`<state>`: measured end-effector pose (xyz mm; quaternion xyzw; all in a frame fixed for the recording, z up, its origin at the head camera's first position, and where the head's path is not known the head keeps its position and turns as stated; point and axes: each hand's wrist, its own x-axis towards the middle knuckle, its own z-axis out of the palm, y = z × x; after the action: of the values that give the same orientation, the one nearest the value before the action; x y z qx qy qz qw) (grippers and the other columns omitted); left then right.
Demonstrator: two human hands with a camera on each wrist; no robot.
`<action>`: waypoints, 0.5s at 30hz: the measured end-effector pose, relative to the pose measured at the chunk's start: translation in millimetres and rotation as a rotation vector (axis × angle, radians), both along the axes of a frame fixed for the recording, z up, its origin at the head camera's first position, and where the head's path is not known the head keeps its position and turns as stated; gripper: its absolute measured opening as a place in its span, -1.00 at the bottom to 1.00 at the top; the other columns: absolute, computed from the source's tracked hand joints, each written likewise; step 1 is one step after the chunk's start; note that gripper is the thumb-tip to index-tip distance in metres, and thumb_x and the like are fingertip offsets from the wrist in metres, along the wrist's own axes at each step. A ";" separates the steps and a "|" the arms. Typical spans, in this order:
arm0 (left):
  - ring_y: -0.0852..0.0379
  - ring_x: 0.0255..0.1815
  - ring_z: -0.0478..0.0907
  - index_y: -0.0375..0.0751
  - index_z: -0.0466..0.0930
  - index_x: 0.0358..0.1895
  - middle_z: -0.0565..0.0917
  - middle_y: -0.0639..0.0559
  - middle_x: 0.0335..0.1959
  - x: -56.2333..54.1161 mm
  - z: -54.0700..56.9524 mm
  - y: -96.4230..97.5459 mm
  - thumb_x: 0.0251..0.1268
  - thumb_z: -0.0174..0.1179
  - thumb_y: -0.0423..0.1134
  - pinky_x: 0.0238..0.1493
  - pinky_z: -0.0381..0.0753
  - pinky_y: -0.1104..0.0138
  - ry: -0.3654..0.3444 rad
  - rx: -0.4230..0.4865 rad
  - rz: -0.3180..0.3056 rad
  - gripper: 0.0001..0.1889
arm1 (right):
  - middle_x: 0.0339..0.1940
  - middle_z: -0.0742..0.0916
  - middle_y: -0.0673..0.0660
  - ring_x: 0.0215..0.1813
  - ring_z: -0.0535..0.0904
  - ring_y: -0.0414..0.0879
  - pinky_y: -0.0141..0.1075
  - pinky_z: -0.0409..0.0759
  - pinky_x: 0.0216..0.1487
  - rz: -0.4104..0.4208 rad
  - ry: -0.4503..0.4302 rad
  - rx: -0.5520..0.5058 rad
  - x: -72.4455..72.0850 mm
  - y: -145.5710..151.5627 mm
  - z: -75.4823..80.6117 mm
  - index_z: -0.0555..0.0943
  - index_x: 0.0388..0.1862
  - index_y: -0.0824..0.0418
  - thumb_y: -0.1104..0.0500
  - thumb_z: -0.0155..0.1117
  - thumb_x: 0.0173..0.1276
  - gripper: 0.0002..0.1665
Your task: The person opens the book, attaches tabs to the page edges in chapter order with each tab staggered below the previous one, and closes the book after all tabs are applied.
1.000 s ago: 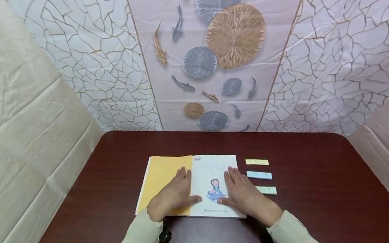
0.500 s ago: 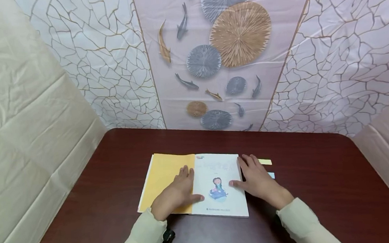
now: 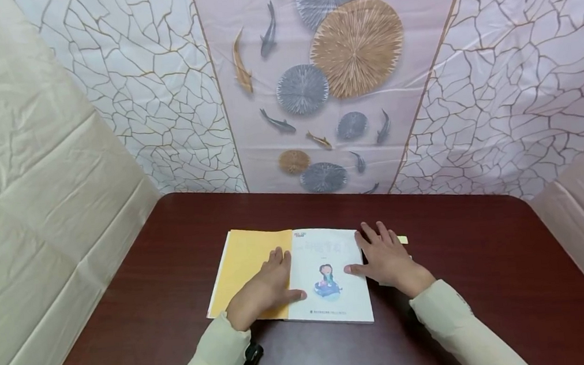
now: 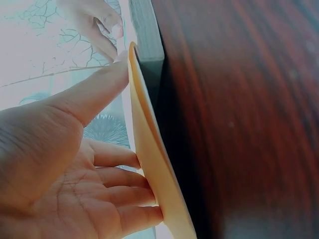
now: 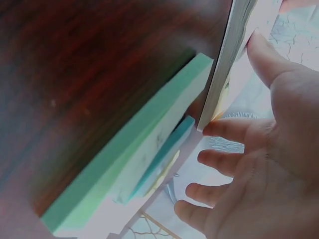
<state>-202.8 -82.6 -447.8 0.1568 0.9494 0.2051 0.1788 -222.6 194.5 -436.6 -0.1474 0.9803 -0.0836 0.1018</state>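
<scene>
An open book (image 3: 307, 268) lies on the table, a yellow inside sheet (image 3: 248, 250) on its left and a white page with a drawn figure on its right. My left hand (image 3: 265, 289) rests across the yellow sheet near the fold, its thumb reaching onto the white page. In the left wrist view its fingertips press the yellow sheet (image 4: 154, 169). At the book's right edge my right hand (image 3: 388, 260) has its fingers spread, index fingertip at the edge and thumb over the white page. Beneath this hand are a green sticky note pad (image 5: 124, 154) and a blue pad (image 5: 167, 157).
A yellow sticky note pad (image 3: 403, 240) shows past the right hand's fingers. The dark red wooden table (image 3: 488, 281) extends around the book. Behind it hangs a patterned cloth (image 3: 309, 146), with a plain pale cloth (image 3: 56, 226) at the left.
My right hand has slid from the white page rightward to its edge, now covering most of the sticky note pads. The left hand stays on the book.
</scene>
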 end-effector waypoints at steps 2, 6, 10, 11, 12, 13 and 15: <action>-0.26 0.74 -0.12 -0.46 0.04 0.66 -0.03 -0.38 0.71 0.1 0.3 0.2 0.30 0.51 0.02 0.64 0.09 -0.07 -0.004 0.001 0.005 0.09 | 0.69 0.18 0.48 0.67 -0.08 0.55 0.38 -0.02 0.59 0.005 0.010 0.021 0.3 -0.5 0.9 0.23 0.66 0.36 -0.33 0.30 0.49 0.09; -0.27 0.74 -0.12 -0.46 0.05 0.66 -0.03 -0.39 0.71 -0.2 0.6 0.3 0.30 0.51 0.01 0.64 0.09 -0.08 -0.006 0.006 0.007 0.09 | 0.68 0.18 0.49 0.67 -0.06 0.55 0.39 -0.01 0.59 0.010 0.009 0.036 1.2 -1.2 2.7 0.22 0.67 0.36 -0.32 0.28 0.50 0.07; -0.27 0.74 -0.11 -0.47 0.05 0.65 -0.02 -0.40 0.71 -0.3 0.5 0.2 0.30 0.51 0.01 0.64 0.10 -0.08 -0.003 0.008 0.003 0.08 | 0.68 0.20 0.47 0.67 -0.05 0.55 0.38 0.01 0.59 0.017 -0.002 0.030 1.4 -2.5 3.4 0.24 0.66 0.37 -0.29 0.28 0.52 0.04; -0.27 0.74 -0.12 -0.46 0.04 0.66 -0.03 -0.39 0.71 -0.4 0.2 0.3 0.30 0.51 0.01 0.64 0.09 -0.08 -0.004 0.009 0.005 0.09 | 0.68 0.20 0.47 0.67 -0.05 0.55 0.38 0.01 0.59 0.017 -0.006 0.025 1.4 -2.8 3.2 0.24 0.65 0.37 -0.28 0.28 0.52 0.04; -0.27 0.74 -0.12 -0.46 0.04 0.66 -0.03 -0.39 0.71 -0.4 0.1 0.2 0.30 0.51 0.02 0.64 0.09 -0.08 -0.006 0.008 0.005 0.09 | 0.68 0.20 0.47 0.67 -0.05 0.55 0.38 0.00 0.59 0.014 -0.010 0.016 1.4 -3.2 3.0 0.25 0.65 0.37 -0.27 0.29 0.52 0.03; -0.27 0.74 -0.12 -0.46 0.04 0.66 -0.03 -0.39 0.71 -0.3 0.5 0.2 0.30 0.51 0.02 0.64 0.10 -0.08 -0.008 0.006 0.006 0.09 | 0.68 0.19 0.47 0.67 -0.05 0.55 0.38 0.00 0.59 0.012 -0.012 0.004 1.5 -3.6 2.8 0.25 0.65 0.37 -0.26 0.30 0.53 0.02; -0.27 0.74 -0.11 -0.46 0.04 0.66 -0.03 -0.39 0.71 -0.4 0.9 0.0 0.30 0.51 0.02 0.64 0.10 -0.08 -0.010 0.007 0.008 0.09 | 0.66 0.22 0.49 0.66 -0.02 0.54 0.38 0.03 0.58 0.008 -0.006 -0.020 2.4 -4.4 1.9 0.28 0.64 0.36 -0.23 0.32 0.52 -0.02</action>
<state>-203.2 -82.6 -446.9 0.1527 0.9484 0.2098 0.1821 -220.2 190.1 -434.7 -0.1521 0.9784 -0.0935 0.1038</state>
